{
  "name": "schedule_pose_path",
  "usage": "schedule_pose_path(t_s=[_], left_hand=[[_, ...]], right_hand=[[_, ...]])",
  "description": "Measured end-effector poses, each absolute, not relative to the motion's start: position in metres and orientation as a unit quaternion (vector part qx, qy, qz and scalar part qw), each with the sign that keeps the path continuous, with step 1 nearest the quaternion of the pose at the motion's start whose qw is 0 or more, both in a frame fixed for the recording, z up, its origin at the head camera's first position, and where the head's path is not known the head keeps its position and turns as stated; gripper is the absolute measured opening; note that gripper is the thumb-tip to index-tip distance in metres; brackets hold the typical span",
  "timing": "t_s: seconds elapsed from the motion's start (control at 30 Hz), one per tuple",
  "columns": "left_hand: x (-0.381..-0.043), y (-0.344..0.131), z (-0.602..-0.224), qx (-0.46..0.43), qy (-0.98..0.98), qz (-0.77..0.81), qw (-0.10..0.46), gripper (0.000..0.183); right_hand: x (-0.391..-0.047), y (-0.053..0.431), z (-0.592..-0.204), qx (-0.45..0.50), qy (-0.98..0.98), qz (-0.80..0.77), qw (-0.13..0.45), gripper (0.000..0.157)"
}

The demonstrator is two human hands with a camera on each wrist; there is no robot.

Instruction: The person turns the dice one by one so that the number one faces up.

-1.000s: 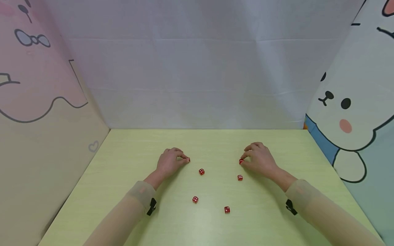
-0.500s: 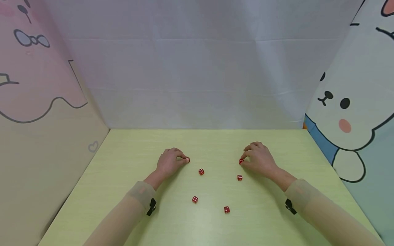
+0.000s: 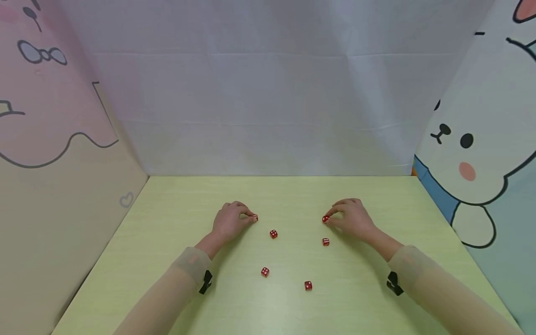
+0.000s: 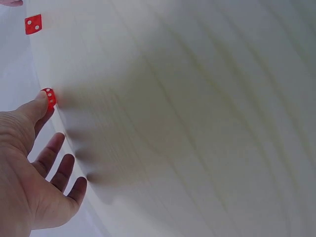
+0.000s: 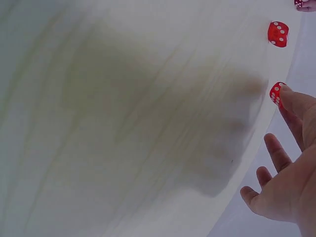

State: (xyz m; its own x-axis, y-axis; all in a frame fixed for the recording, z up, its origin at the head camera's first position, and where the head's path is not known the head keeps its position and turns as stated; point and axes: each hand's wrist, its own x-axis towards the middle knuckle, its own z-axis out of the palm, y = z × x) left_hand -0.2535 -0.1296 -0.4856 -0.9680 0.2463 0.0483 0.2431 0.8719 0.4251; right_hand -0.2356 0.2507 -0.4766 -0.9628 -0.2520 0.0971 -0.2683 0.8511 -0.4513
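My left hand (image 3: 231, 220) pinches a red die (image 3: 255, 217) with white dots between thumb and forefinger, at the back left of the table. In the left wrist view that die (image 4: 49, 98) shows past the thumb tip, the other fingers spread loosely. Across from it, my right hand (image 3: 352, 217) pinches a second red die (image 3: 325, 219) between thumb and forefinger; the right wrist view has this die (image 5: 277, 94) at the fingertips. One die (image 3: 274, 234) lies just right of and nearer than the left hand. Another die (image 3: 325, 242) sits in front of the right hand's die.
Two more red dice lie nearer on the pale yellow table (image 3: 201, 298): one die (image 3: 265, 272) at centre left, one die (image 3: 308, 285) to its right. A pale cloth wall (image 3: 268, 111) stands behind the table, with cartoon-printed panels at both sides.
The right hand has shifted its die slightly left, and the die has turned between its fingers. The left hand and the loose dice stay in place on the table.
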Motion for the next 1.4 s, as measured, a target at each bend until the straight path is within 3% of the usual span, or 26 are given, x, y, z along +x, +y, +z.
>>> schedule_pose_path(t_s=[0.57,1.4], left_hand=[[-0.255,-0.132,-0.489,0.129,0.967,0.221,0.006,0.020],[-0.253,-0.130,-0.484,0.128,0.966,0.223,0.002,0.020]], right_hand=[[-0.227,0.248,-0.487,0.094,-0.949,0.300,0.009,0.020],[-0.224,0.256,-0.483,0.110,-0.960,0.257,0.028,0.015]])
